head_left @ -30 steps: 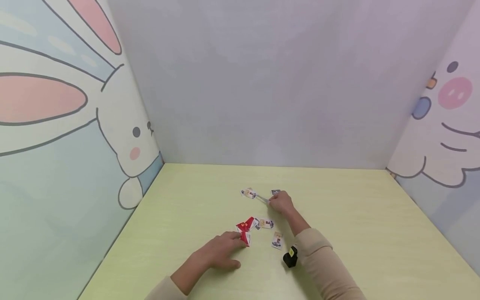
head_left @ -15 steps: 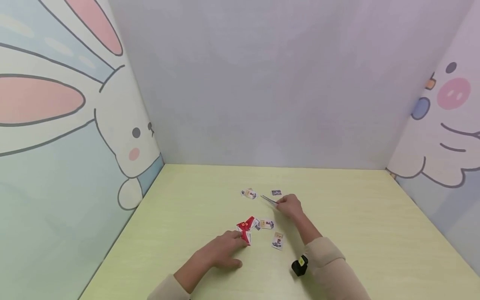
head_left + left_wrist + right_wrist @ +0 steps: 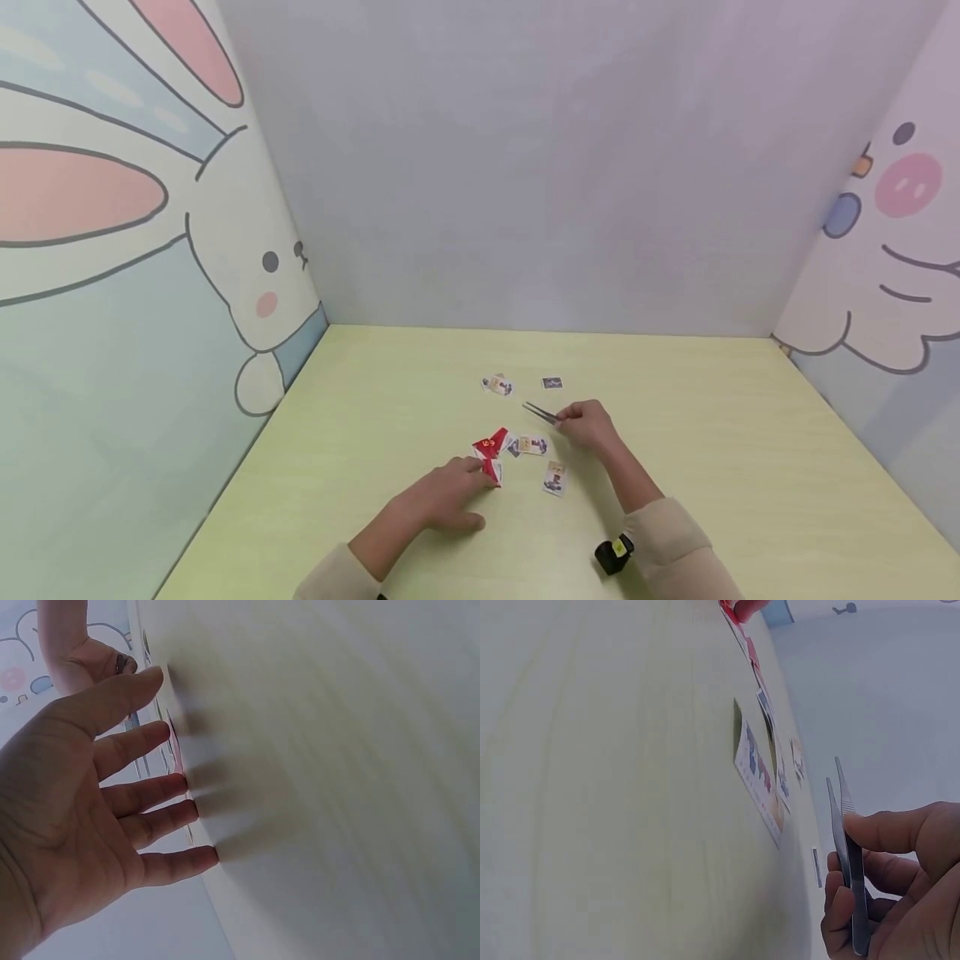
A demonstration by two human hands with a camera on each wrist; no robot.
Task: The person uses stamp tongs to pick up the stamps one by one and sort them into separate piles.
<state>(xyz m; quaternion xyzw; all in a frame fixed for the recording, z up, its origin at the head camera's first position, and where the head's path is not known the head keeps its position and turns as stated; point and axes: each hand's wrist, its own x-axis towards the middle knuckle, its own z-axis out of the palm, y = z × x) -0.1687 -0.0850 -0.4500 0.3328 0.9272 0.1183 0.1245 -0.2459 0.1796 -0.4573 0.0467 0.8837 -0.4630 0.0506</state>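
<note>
My right hand [image 3: 587, 423] holds metal tweezers [image 3: 841, 825] between thumb and fingers. In the right wrist view their two tips stand slightly apart, with nothing between them. My left hand [image 3: 450, 497] has its fingers spread, fingertips at the red-and-white paper pieces [image 3: 489, 446]. Just right of these lies a stamp-like picture paper [image 3: 532, 446], partly over another small piece. Nearer to me, a similar stamp-like paper [image 3: 759, 774] has a corner curling off the table. Farther back are a small overlapping group of such papers [image 3: 498, 385] and a single dark one [image 3: 552, 383].
The pale yellow table [image 3: 375, 392] meets a plain grey wall [image 3: 540, 167] at the back. Side walls carry a cartoon rabbit [image 3: 247, 242] and a cartoon pig [image 3: 900, 208]. A black camera block [image 3: 614, 554] sits at my right wrist.
My right hand has drawn back toward me and slightly right with the tweezers, away from the far paper group. The tweezers' tips have parted. My left hand has stayed nearly still.
</note>
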